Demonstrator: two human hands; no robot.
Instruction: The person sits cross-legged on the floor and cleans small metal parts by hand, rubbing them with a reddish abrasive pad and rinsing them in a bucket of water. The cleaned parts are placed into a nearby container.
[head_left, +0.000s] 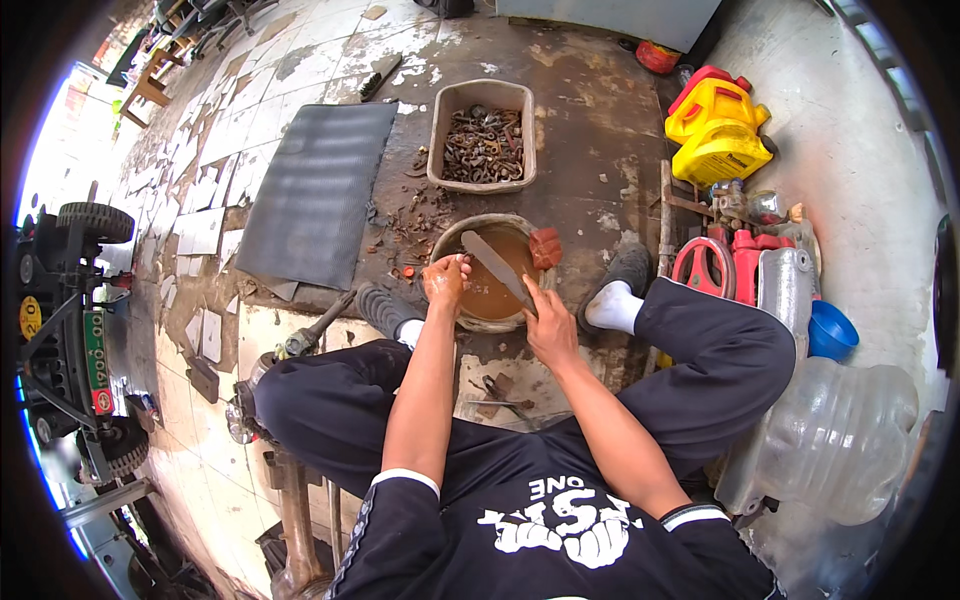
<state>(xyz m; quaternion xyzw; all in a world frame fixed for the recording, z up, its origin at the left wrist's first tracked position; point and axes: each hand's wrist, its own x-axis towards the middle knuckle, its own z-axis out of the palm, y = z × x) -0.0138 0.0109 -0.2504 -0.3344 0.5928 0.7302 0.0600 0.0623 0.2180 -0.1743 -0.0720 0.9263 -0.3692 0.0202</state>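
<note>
My right hand (551, 322) grips the handle end of a long, flat, dark metal blade (495, 264), possibly a worn knife. The blade slants up and left over a round basin (489, 327) of murky brown liquid (484, 296). At the basin's left side my wet left hand (446, 281) has its fingers curled around a small dark part, mostly hidden by them. The blade's edge lies close to those fingertips; whether it touches the part I cannot tell. A reddish block or sponge (545, 248) rests on the right rim.
Beyond the basin stands a rectangular tub (480, 185) of rusty hardware. Scraps (420, 214) litter the floor beside a black ribbed mat (319, 187). Yellow jugs (716, 142), a blue bowl (832, 330) and a large clear bottle (836, 435) line the right. Metal shafts (300, 517) stand near my left knee.
</note>
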